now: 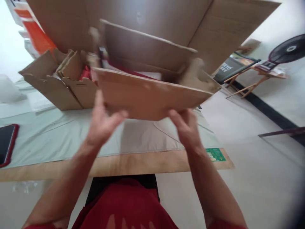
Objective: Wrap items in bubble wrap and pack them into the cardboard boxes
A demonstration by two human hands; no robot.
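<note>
— Where did you see the box?
— I saw the blurred brown cardboard box [147, 95] lifted at twelve o'clock, above the pale green table sheet [59, 136].
— And the hands?
— The left hand [102, 122] and right hand [187, 127] each gripped its near lower edge. A red-cased black phone [7, 143] lay at nine o'clock.

left grip [102, 122] and right grip [187, 127] raised, clasping.

wooden table [133, 163], pale sheet [59, 140] over it, open cardboard boxes [62, 92] back left, red-cased phone [7, 143] far left
</note>
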